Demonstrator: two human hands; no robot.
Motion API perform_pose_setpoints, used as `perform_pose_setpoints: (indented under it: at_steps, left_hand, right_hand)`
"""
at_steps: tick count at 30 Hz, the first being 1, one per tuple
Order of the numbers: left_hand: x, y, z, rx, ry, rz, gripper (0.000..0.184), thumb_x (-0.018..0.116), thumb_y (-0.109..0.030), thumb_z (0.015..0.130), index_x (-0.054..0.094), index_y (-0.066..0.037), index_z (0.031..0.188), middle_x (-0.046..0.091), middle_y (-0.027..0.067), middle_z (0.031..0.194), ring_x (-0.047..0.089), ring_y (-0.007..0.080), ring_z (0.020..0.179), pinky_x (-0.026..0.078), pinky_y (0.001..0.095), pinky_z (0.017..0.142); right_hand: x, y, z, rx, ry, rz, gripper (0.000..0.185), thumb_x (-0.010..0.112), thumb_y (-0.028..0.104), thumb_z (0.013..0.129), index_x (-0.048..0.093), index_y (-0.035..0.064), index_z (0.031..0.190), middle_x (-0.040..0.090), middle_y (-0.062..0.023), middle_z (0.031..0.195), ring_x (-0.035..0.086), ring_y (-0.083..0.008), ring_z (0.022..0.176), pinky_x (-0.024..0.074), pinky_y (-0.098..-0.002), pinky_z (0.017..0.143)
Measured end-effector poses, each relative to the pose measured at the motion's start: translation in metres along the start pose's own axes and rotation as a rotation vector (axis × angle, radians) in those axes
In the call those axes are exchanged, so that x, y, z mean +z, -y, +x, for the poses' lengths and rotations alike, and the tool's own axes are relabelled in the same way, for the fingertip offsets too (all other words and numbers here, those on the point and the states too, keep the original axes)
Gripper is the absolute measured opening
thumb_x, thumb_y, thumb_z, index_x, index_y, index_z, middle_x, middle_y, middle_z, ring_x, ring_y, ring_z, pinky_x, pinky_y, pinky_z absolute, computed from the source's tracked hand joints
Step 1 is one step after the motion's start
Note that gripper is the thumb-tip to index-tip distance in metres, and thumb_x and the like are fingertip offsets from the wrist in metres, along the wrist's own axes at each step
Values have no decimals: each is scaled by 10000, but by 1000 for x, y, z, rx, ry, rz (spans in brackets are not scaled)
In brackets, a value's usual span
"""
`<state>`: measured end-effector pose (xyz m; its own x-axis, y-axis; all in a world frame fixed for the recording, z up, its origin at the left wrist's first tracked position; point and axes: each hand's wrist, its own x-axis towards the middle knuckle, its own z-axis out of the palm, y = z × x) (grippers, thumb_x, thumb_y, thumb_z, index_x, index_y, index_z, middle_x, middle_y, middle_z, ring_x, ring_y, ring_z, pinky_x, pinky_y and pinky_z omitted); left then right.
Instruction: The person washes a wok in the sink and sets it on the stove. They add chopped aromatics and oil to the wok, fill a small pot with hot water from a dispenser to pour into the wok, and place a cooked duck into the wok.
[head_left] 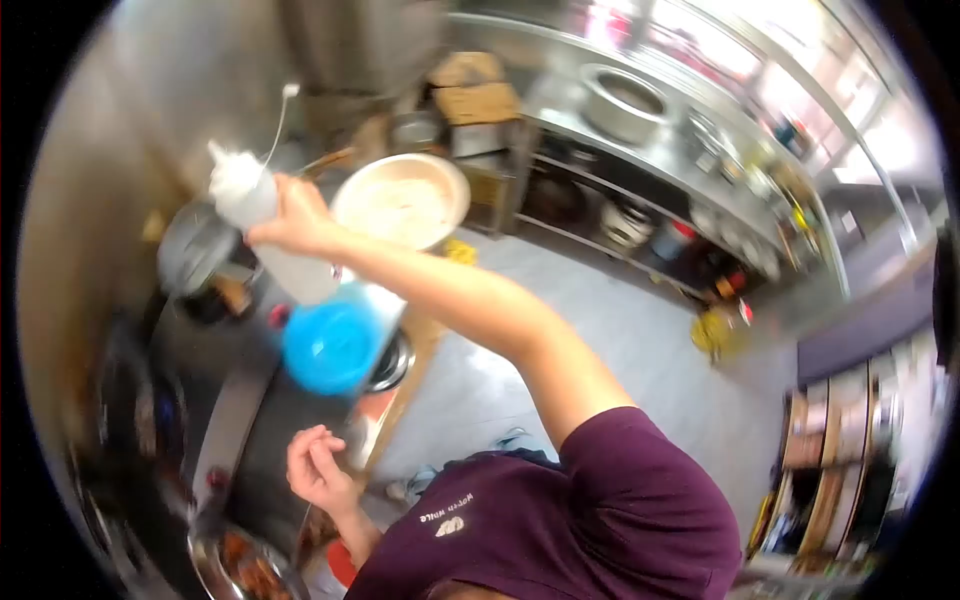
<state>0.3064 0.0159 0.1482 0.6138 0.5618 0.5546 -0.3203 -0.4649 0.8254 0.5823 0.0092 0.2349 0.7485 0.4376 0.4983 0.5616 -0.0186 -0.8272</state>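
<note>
My right hand (295, 218) is wrapped round the upper part of a white squeeze bottle (298, 278), with my arm stretched out across the counter. The bottle's nozzle points away, and a small cap (290, 90) stands out on a thin strap. Beneath the bottle's lower end is a blue bowl or lid (330, 345); whether they touch I cannot tell. My left hand (322, 470) hovers over the dark counter near my body, fingers curled together, with nothing visible in them. Just beyond my right forearm sits a wide pale basin (455, 195) with whitish contents.
A metal pot (195, 250) stands at the left, and a metal bowl of brownish-red food (245, 570) at the lower left. Across the grey floor (600, 330), a steel shelf table (555, 105) holds a large pot (625, 105). Cardboard boxes (475, 90) are stacked beside it.
</note>
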Motion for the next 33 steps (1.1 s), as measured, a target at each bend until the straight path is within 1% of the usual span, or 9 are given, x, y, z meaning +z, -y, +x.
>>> perform_pose_setpoints:
  at_steps: [5,9,11,12,17,21,25,29,33]
  left_hand:
    - [180,-41,0,-108,387,-262,121,458,-26,841,559,30,877,530,43,663,490,93,603,403,204,584]
    - [281,-48,-3,-138,579,-303,119,466,-37,845,567,21,869,533,35,672,497,83,609,394,192,575]
    - [330,-44,-3,-160,662,-252,118,473,-45,846,569,16,873,534,32,676,498,77,610,391,189,571]
    - [358,-43,-2,-159,690,-246,121,476,-56,850,571,14,876,538,27,682,495,71,609,391,187,566]
    - [500,-34,-1,-147,756,-259,133,468,-70,862,573,10,878,540,24,718,489,70,619,389,187,577]
    - [644,-30,13,-181,783,-352,131,474,-79,864,575,3,878,545,21,728,495,73,626,389,192,589]
    - [749,-102,37,-27,869,-298,127,473,-63,853,573,11,878,554,34,727,514,83,623,398,203,583]
    - [830,-131,47,118,886,-258,124,468,-56,857,568,13,882,525,21,659,495,72,614,389,199,561]
    - [891,-121,41,72,700,-205,124,476,-39,842,584,10,880,559,40,705,509,79,604,397,199,551]
  right_hand:
    - [-262,-75,-88,107,-408,-55,501,712,187,539,543,4,972,591,-153,887,574,-267,833,438,-341,760]
    - [-439,-104,-172,172,-651,-573,500,749,175,533,557,27,970,601,-114,872,576,-216,839,441,-331,761]
    - [-511,-137,-212,205,-866,-620,468,748,195,500,563,26,895,595,-157,860,583,-289,794,457,-372,725]
    - [-544,-134,-228,252,-925,-543,476,749,171,510,557,24,920,601,-152,867,589,-270,795,460,-350,725]
    - [-715,-160,-298,294,-1134,-281,436,730,98,594,535,-6,970,605,-79,887,581,-175,809,465,-306,722]
    - [-848,-189,-326,321,-1371,-207,489,724,37,601,498,3,1033,588,-84,925,572,-189,833,460,-307,750]
    - [-966,-181,-329,85,-1592,-244,515,690,-50,601,480,7,1068,551,-87,1018,537,-197,926,440,-316,808]
    - [-1095,-191,-334,-101,-1615,-253,557,676,-40,615,453,25,1121,530,-85,1059,525,-213,960,431,-331,834]
    - [-1205,-229,-315,-99,-1705,-335,588,660,-27,644,417,44,1175,512,-79,1082,521,-222,969,429,-353,843]
